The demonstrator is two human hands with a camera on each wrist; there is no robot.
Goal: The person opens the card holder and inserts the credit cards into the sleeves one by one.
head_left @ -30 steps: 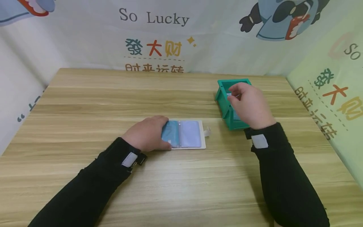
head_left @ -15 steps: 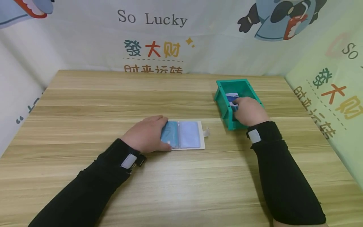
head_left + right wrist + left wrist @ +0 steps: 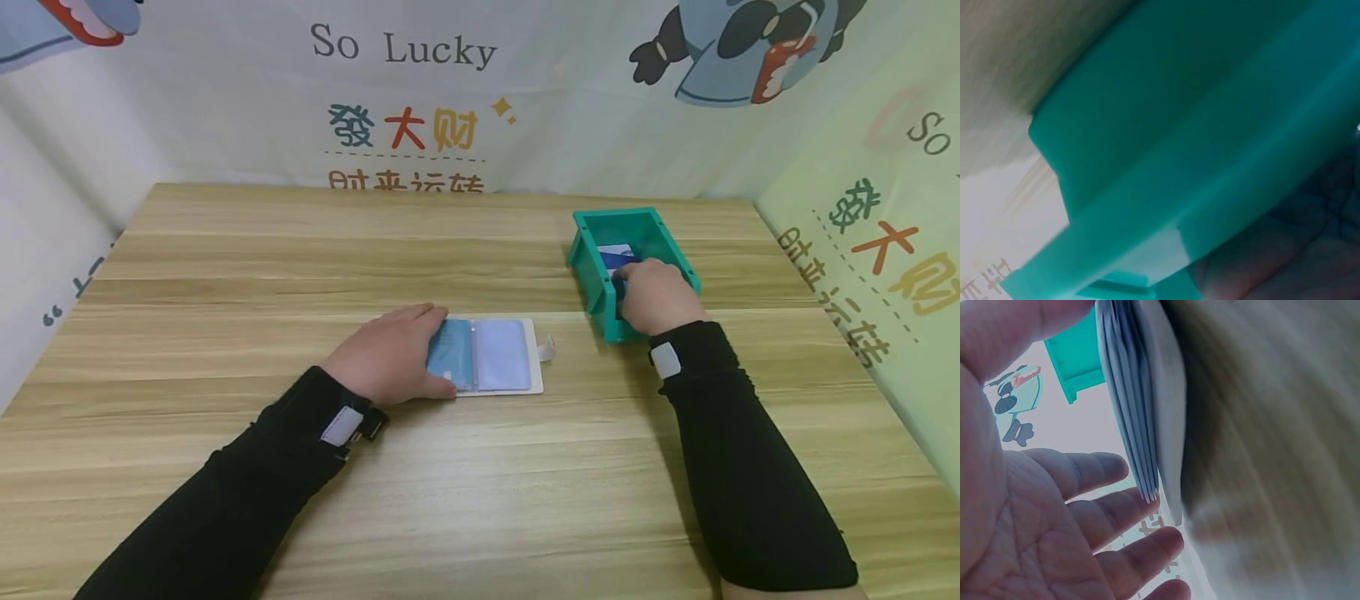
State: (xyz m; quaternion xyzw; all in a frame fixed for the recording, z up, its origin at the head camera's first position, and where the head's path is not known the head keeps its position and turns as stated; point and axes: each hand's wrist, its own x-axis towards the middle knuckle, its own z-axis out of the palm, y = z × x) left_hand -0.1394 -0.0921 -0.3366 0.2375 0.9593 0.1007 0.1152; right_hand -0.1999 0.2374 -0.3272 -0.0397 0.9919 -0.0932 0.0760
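Open-front green bin: R hand now down inside, was above it a sec ago, so prob. at the picking stage. R fingertips hidden, can't tell if clamped. L hand same spot, fingers apart, thumb at near edge of open clear-sleeve card holder, well L of R fingers. Blue/white cards in bin, right by R index.
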